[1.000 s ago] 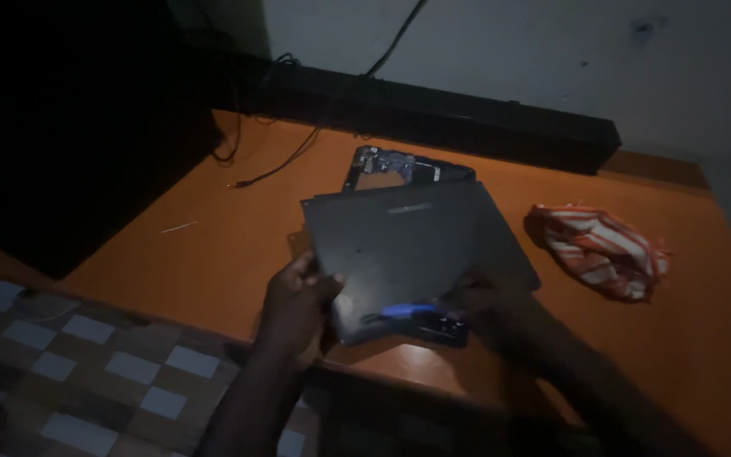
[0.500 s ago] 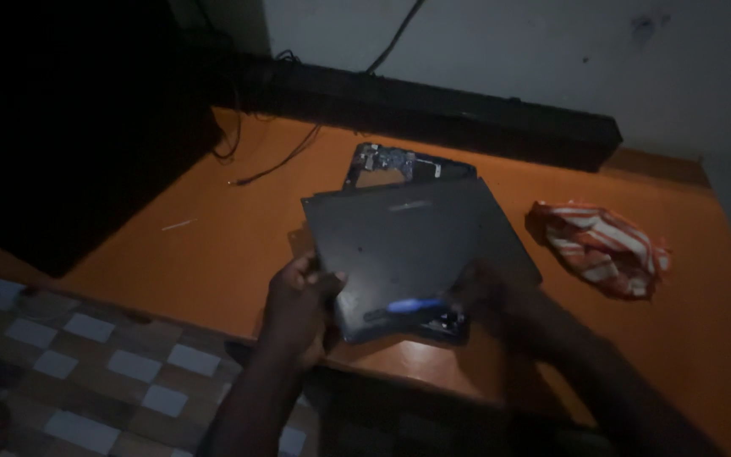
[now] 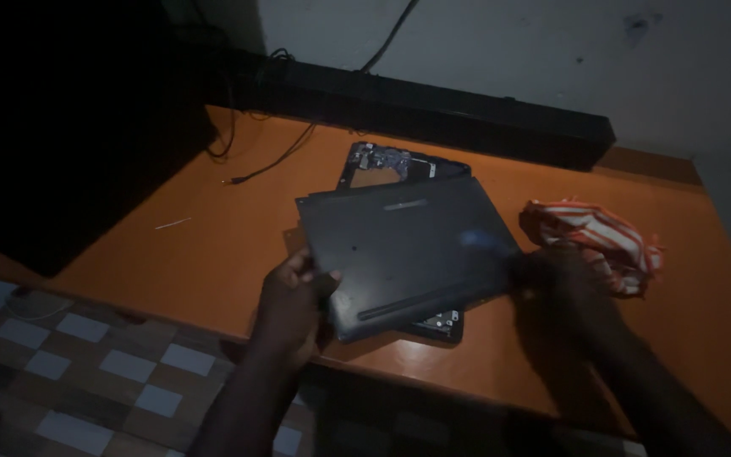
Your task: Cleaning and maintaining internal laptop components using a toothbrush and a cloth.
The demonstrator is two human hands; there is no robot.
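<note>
Laptop cover (image 3: 408, 250) sits pinched at its near-left corner by left-hand fingers (image 3: 319, 272); right hand (image 3: 564, 283) blurred, grip unclear.

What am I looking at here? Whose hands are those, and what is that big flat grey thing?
The picture comes from a camera worn on a person's head, so you look down just as they do. The two hands belong to that person; there is no robot. The left hand grips the near corner of a flat dark grey cover panel, probably the bottom of a laptop. The right hand is at the panel's other edge, but it is blurred, so its grip is unclear. Under the panel lies the opened laptop body, with some of its inner parts showing. All this sits on an orange table. A red-and-white striped cloth lies to the right, a thin black cable to the left, and a long black bar by the wall.
</note>
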